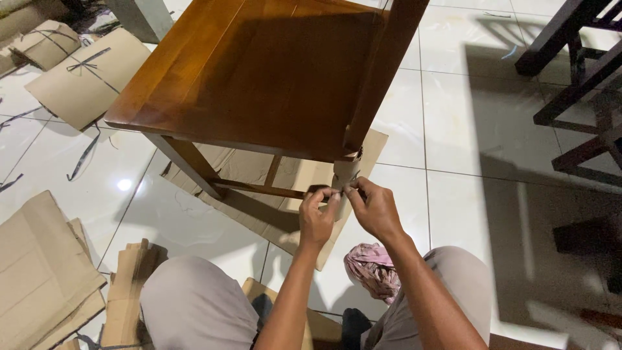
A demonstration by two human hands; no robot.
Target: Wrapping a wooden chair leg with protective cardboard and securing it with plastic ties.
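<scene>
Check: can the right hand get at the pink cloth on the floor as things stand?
Probably yes. The right hand is busy at the wrapped chair leg beside the left hand, but the pink cloth lies just below its forearm, between the knees, with nothing covering it.

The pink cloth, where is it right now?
In the head view the pink cloth lies crumpled on the white tiled floor, low and right of centre, between the person's knees, just under the right hand and its forearm.
</scene>
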